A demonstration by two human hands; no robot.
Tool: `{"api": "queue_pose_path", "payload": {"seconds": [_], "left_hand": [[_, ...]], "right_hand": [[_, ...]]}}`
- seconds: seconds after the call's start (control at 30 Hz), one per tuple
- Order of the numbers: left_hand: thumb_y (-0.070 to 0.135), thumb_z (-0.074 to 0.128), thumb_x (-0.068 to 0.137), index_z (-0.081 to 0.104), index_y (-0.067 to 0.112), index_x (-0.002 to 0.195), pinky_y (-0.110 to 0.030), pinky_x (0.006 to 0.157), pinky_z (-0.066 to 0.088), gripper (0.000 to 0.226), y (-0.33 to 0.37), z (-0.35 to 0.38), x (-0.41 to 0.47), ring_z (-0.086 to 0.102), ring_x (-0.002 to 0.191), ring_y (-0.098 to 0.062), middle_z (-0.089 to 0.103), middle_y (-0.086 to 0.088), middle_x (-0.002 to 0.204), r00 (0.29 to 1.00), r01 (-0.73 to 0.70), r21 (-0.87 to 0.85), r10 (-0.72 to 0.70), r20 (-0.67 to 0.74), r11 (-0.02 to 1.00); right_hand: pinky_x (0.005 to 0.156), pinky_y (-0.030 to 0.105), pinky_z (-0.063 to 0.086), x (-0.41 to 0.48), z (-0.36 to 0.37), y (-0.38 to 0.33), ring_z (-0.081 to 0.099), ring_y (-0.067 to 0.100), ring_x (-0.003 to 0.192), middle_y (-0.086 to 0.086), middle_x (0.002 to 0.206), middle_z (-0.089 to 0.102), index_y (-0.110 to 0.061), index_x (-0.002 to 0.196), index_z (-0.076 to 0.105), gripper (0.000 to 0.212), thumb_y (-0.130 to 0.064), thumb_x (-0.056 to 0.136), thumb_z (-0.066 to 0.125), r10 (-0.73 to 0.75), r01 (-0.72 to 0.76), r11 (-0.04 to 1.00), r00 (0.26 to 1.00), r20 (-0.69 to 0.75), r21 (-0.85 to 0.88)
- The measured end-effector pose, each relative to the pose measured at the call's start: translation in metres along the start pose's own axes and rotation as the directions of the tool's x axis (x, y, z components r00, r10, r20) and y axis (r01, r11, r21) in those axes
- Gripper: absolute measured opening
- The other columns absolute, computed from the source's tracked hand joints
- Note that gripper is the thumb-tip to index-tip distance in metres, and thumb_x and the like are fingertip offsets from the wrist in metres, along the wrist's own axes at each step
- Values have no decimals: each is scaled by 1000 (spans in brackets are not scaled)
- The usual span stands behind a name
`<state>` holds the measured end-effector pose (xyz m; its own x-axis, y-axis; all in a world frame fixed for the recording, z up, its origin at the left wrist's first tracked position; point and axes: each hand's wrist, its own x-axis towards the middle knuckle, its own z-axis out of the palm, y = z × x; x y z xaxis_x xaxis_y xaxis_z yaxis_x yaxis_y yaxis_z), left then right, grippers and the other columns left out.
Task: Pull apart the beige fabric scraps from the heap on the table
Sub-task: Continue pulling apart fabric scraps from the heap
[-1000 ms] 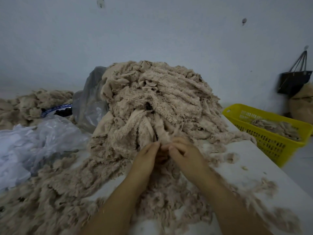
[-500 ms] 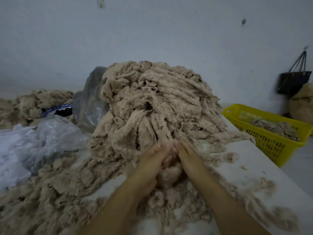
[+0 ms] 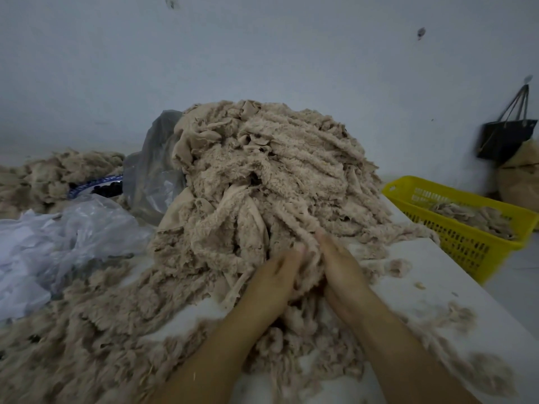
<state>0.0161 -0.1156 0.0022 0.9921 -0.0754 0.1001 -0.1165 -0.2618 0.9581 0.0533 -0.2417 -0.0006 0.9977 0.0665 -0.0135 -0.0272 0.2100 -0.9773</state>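
Note:
A tall heap of beige fleecy fabric scraps [image 3: 271, 176] rises in the middle of the white table [image 3: 431, 290]. Both my hands are at its near foot, side by side. My left hand [image 3: 272, 282] and my right hand [image 3: 341, 265] grip a fuzzy beige strip [image 3: 309, 266] that hangs down from the heap between them. The fingertips are partly buried in the fabric. Loose pulled scraps [image 3: 87, 330] lie spread over the table's near left and under my forearms.
Crumpled clear plastic bags [image 3: 58, 243] lie at the left, another grey bag [image 3: 151, 176] behind the heap. A yellow basket [image 3: 466, 246] with some scraps stands beyond the table's right edge. A black bag [image 3: 507, 135] hangs on the wall. More beige scraps [image 3: 58, 173] sit far left.
Both hands drew a strip down toward me from the heap's foot, then rose a little and spread apart around it, the right hand shifting rightward.

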Motion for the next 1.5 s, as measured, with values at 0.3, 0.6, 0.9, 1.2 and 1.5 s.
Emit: {"api": "queue_pose_path", "payload": {"seconds": [0.3, 0.6, 0.9, 1.2, 1.5], "left_hand": [[36, 69, 79, 72, 8, 117, -36, 73, 62, 47, 10, -27, 10, 73, 101, -26, 74, -14, 112, 937, 322, -731, -313, 156, 602], [23, 59, 85, 65, 13, 58, -18, 45, 39, 29, 3, -43, 18, 43, 46, -6, 50, 5, 57, 977, 44, -977, -212, -1, 208], [19, 57, 100, 71, 21, 103, -24, 67, 57, 15, 8, -23, 7, 74, 84, -16, 77, -4, 93, 990, 17, -507, -84, -110, 862], [17, 57, 99, 58, 19, 77, -20, 52, 39, 22, 8, -6, -5, 47, 55, -8, 51, 6, 61, 984, -102, -54, 109, 140, 993], [38, 60, 92, 78, 15, 104, -31, 77, 59, 32, 17, -19, 0, 72, 100, -27, 74, -16, 110, 996, 88, -577, -63, 63, 812]], "right_hand": [[75, 31, 51, -21, 12, 3, 65, 17, 78, 19, 89, 72, 0, 88, 67, 61, -60, 91, 56, 74, 174, 822, 912, 404, -543], [58, 25, 56, -18, 3, -9, 70, 22, 65, 16, 77, 74, -11, 74, 77, 26, -28, 89, 64, 156, -124, 985, 939, 306, -122], [82, 13, 49, -19, 11, -2, 62, -12, 103, -37, 106, 65, -64, 104, 61, 51, -95, 65, 49, -68, 156, 947, 952, 299, -280], [63, 24, 57, -9, 6, -13, 73, 13, 79, 4, 90, 76, -19, 77, 79, 37, -33, 99, 53, 65, -84, 987, 988, 142, 137], [68, 33, 59, 0, -1, -15, 75, 23, 85, 12, 94, 76, -15, 83, 79, 44, -39, 102, 48, 89, -71, 900, 996, -22, 431]]}}
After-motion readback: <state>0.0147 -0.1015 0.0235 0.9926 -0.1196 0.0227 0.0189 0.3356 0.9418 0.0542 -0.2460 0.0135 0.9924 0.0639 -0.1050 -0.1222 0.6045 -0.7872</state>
